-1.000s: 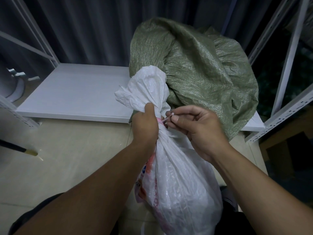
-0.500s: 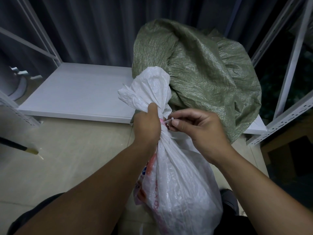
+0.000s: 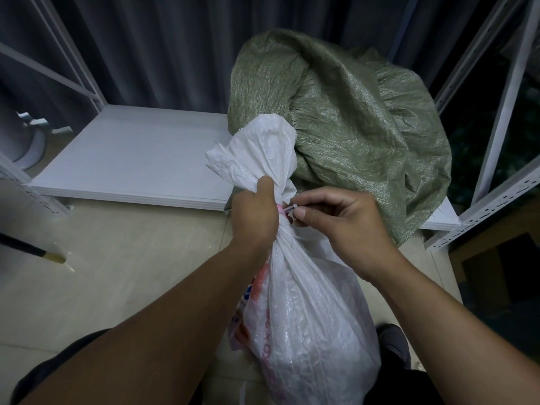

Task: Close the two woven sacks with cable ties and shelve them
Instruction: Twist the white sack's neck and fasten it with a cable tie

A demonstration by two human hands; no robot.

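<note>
The white sack stands on the pale floor at about 6 o'clock, between the person's forearms. Its gathered neck reaches up to the middle of the view. The left hand grips that neck, fingers curled round it and the thumb pointing up toward 12 o'clock. The loose top of the sack fans out just above the fist.

The right hand comes in from 4 o'clock. Its thumb and forefinger pinch the small white cable tie, which lies against the neck just beside the left hand. The other fingers are curled in. How far the tie goes round the neck cannot be told.

The green sack lies slumped on the right end of the low white shelf, at about 1 o'clock, just behind the white sack's top. A grey curtain hangs behind at 11 o'clock. White frame posts rise at 2 o'clock. A dark stick with a yellowish tip lies on the floor at 9 o'clock.
</note>
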